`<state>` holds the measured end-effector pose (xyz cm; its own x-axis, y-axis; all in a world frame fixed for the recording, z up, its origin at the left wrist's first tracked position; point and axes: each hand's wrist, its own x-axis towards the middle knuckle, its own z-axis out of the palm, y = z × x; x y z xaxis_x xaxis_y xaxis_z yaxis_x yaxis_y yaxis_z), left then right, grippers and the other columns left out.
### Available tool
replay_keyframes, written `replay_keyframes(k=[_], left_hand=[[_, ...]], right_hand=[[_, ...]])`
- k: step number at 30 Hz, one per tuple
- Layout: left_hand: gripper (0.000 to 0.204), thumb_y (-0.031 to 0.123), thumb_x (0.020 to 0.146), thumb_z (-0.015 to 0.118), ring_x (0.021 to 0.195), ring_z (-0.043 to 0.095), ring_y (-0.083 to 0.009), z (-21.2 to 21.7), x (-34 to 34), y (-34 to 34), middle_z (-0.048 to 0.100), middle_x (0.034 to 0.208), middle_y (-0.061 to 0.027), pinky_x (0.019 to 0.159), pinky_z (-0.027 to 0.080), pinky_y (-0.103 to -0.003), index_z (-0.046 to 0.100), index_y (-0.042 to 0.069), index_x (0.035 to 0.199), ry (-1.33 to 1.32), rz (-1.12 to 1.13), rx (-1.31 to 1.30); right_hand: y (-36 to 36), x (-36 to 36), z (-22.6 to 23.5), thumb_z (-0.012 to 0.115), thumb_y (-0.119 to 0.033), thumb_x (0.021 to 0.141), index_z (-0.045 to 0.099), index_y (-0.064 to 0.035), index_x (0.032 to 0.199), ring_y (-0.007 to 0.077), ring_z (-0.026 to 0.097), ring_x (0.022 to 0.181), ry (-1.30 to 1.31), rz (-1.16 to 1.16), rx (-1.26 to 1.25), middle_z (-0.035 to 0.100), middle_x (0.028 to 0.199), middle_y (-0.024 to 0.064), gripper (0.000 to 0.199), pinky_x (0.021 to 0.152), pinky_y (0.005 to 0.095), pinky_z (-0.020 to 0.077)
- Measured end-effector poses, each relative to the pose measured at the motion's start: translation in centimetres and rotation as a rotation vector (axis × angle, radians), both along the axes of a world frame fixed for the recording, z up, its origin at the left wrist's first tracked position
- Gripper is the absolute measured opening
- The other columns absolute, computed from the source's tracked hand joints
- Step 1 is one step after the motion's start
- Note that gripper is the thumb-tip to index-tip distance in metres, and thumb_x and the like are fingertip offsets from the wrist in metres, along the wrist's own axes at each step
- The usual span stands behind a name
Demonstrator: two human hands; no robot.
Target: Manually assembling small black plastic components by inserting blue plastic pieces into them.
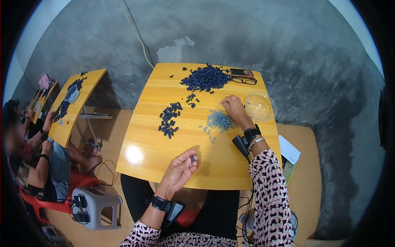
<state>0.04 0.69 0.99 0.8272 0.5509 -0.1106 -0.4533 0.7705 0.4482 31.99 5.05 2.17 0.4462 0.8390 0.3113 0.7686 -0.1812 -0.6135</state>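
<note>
in the left grip (pixel 180 169) — one dark piece (pixel 192 158) sits.

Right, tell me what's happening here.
The left hand holds a small dark piece over the table. The right hand is at the pile of tiny blue-grey pieces; whether it grips one is unclear. A big dark heap lies at the back, a smaller dark cluster left of centre, a clear bowl at right.

At our one surface (pixel 156 158) we count one left hand (pixel 180 170), one right hand (pixel 233 108), one bowl (pixel 273 108), one pair of glasses (pixel 244 81), one keypad device (pixel 242 73), one held piece (pixel 192 158), one far dark heap (pixel 207 78), one left dark heap (pixel 167 126), one cluster (pixel 191 98) between and one pale heap (pixel 220 120); heaped pieces we cannot count.
</note>
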Motion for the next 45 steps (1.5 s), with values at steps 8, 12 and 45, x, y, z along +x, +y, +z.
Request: replay_keyframes(k=[8,12,45], left_hand=[[0.026,0.001,0.088,0.058,0.086,0.054,-0.0149,0.0,0.0,0.0,0.059,0.100,-0.0092,0.078,0.048,-0.023,0.060,0.001,0.114,0.000,0.002,0.009],[0.024,0.002,0.090,0.057,0.092,0.057,-0.0154,-0.2,-0.1,0.2,0.060,0.101,-0.0089,0.083,0.050,-0.024,0.058,-0.001,0.114,-0.054,-0.021,0.002],[0.017,0.006,0.091,0.057,0.082,0.055,-0.0130,-0.9,0.2,0.0,0.061,0.094,-0.0057,0.075,0.048,-0.024,0.059,0.003,0.108,-0.118,0.130,0.038]], right_hand=[[-0.3,0.1,0.2,0.059,-0.008,0.081,0.067,0.0048,0.090,0.0349,0.062,0.087,0.010,0.031,0.012,0.065,0.091,0.0238,0.018,0.079,0.0379,0.0491],[0.0,0.3,-0.1,0.058,-0.008,0.081,0.066,0.0058,0.084,0.0353,0.062,0.084,-0.014,0.045,0.000,0.063,0.087,0.0236,0.016,0.078,0.0391,0.0486],[-12.0,-15.1,3.3,0.065,-0.006,0.084,0.065,0.0008,0.086,0.0056,0.051,0.067,0.932,0.372,0.202,0.063,0.081,-0.0003,0.007,0.062,0.0201,0.0420]])
